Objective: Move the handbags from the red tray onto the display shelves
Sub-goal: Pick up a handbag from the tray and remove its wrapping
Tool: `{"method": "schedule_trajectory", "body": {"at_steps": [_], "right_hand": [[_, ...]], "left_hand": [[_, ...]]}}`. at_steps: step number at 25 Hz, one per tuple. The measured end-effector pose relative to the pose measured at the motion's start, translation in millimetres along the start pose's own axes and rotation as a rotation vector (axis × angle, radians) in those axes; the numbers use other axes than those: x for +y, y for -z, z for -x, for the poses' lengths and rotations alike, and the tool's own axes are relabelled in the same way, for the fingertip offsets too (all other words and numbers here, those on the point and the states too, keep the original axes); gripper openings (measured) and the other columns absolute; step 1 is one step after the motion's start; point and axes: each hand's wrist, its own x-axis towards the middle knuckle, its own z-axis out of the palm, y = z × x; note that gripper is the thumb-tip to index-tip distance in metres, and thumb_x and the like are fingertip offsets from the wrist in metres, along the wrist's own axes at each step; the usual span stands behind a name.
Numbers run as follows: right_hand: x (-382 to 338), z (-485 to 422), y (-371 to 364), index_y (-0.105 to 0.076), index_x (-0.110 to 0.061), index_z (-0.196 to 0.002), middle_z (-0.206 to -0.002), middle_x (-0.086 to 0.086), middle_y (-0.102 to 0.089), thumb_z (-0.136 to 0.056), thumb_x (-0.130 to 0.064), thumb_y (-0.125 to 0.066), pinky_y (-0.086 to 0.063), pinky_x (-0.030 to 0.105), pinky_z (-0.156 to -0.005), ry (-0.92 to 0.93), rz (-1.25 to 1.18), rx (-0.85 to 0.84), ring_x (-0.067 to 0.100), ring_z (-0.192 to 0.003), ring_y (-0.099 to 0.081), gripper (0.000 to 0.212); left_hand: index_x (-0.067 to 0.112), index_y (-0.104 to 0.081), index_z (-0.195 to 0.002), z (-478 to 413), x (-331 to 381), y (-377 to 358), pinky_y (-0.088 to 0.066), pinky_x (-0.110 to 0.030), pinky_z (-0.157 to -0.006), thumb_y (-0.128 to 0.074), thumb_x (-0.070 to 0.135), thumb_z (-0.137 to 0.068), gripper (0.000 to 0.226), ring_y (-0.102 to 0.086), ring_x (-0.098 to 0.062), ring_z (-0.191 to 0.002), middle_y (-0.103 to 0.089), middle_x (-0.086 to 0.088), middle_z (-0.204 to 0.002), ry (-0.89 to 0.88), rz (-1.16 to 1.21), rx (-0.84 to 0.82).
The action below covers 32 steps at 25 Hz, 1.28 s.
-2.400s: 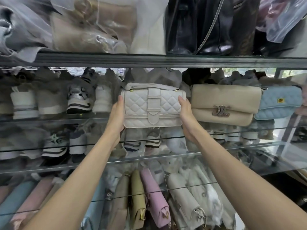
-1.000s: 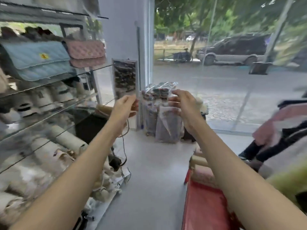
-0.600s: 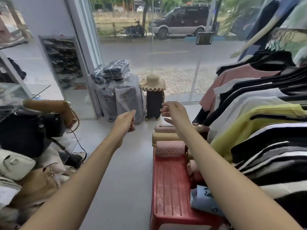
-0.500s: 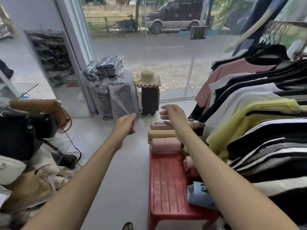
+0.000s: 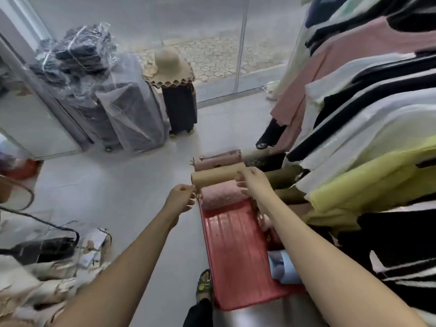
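the tan handbag lies across the far end of the red tray, between a quilted pink handbag nearer on the tray and a pale pink handbag beyond. the right hand curls its fingers round the tan handbag's right end. the left hand is at the tray's far left edge, fingers bunched together against the bag's left end; whether they grip it cannot be told.

Bright, even daylight through the glass front — soft shadows, slight motion blur throughout, wide-angle bending at edges — hanging clothes smeared.
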Motion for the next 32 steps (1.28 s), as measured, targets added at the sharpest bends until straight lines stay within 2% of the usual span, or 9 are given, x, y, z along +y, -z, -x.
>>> {"method": "schedule_trajectory", "body": {"at_steps": [3, 5, 8, 14, 16, 18, 27, 29, 32], "right_hand": [[25, -46, -11, -0.063, -0.012, -0.107, -0.098, 0.005, -0.07, -0.103, -0.024, -0.047, -0.056, 0.038, -0.088, -0.097, 0.047, 0.061, 0.014, -0.08, -0.064, 0.02], [35, -64, -10, -0.062, -0.012, -0.113, -0.104, 0.007, -0.068, -0.104, -0.026, -0.046, -0.055, 0.033, -0.077, -0.151, 0.064, 0.096, 0.014, -0.083, -0.062, 0.023], [52, -97, -7, -0.058, -0.019, -0.118, -0.117, 0.008, -0.064, -0.104, -0.028, -0.044, -0.054, 0.034, -0.077, -0.218, 0.118, 0.127, 0.021, -0.104, -0.062, 0.022], [71, -147, -8, -0.045, -0.016, -0.143, -0.117, 0.004, -0.055, -0.103, -0.029, -0.047, -0.053, 0.044, -0.092, -0.333, 0.235, 0.1, 0.02, -0.103, -0.052, 0.042], [75, -158, -14, -0.042, -0.015, -0.147, -0.123, 0.004, -0.051, -0.103, -0.025, -0.045, -0.053, 0.047, -0.099, -0.352, 0.281, 0.073, 0.02, -0.106, -0.05, 0.045], [80, -167, -18, -0.04, -0.016, -0.15, -0.128, 0.005, -0.05, -0.102, -0.026, -0.045, -0.053, 0.046, -0.099, -0.378, 0.32, 0.056, 0.02, -0.108, -0.049, 0.049], [100, -198, -21, -0.026, -0.017, -0.158, -0.153, 0.005, -0.04, -0.1, -0.026, -0.049, -0.051, 0.04, -0.087, -0.412, 0.334, 0.08, 0.025, -0.127, -0.048, 0.062], [104, -202, -25, -0.023, -0.017, -0.159, -0.153, 0.004, -0.041, -0.1, -0.027, -0.049, -0.05, 0.039, -0.085, -0.413, 0.337, 0.093, 0.024, -0.121, -0.049, 0.065], [111, -202, -33, -0.027, -0.017, -0.156, -0.147, 0.005, -0.044, -0.098, -0.03, -0.053, -0.052, 0.043, -0.096, -0.416, 0.338, 0.124, 0.025, -0.118, -0.051, 0.064]], "left_hand": [[0.011, -0.057, -0.107, -50, -13, -6, -0.045, -0.026, -0.065, -0.055, 0.026, -0.102, 0.015, -0.056, -0.016, -0.073, -0.06, -0.003, -0.089, 0.078, -0.063, -0.026], [0.013, -0.056, -0.105, -74, -20, -14, -0.046, -0.028, -0.067, -0.056, 0.027, -0.101, 0.015, -0.056, -0.017, -0.077, -0.06, -0.003, -0.088, 0.121, -0.083, -0.064], [0.014, -0.055, -0.097, -110, -35, -24, -0.044, -0.028, -0.067, -0.055, 0.028, -0.102, 0.015, -0.053, -0.02, -0.078, -0.057, -0.003, -0.084, 0.207, -0.083, -0.107], [0.019, -0.05, -0.074, -153, -68, -48, -0.041, -0.035, -0.074, -0.058, 0.032, -0.097, 0.027, -0.053, -0.027, -0.082, -0.053, -0.005, -0.082, 0.27, -0.139, -0.052], [0.018, -0.06, -0.087, -165, -77, -56, -0.05, -0.038, -0.081, -0.06, 0.043, -0.087, 0.026, -0.065, -0.036, -0.096, -0.066, -0.009, -0.095, 0.294, -0.168, -0.055], [0.014, -0.065, -0.099, -175, -86, -61, -0.054, -0.043, -0.088, -0.057, 0.049, -0.078, 0.041, -0.066, -0.039, -0.106, -0.072, -0.015, -0.108, 0.312, -0.236, -0.037], [0.017, -0.061, -0.106, -190, -90, -69, -0.04, -0.032, -0.081, -0.063, 0.041, -0.093, 0.028, -0.053, -0.027, -0.095, -0.065, -0.006, -0.116, 0.289, -0.365, 0.059], [0.018, -0.059, -0.113, -191, -94, -70, -0.038, -0.031, -0.081, -0.064, 0.04, -0.093, 0.03, -0.05, -0.024, -0.096, -0.063, -0.005, -0.12, 0.283, -0.328, 0.08], [0.021, -0.059, -0.109, -194, -97, -66, -0.039, -0.03, -0.08, -0.065, 0.039, -0.093, 0.024, -0.053, -0.023, -0.096, -0.064, -0.002, -0.118, 0.267, -0.325, 0.063]]}}
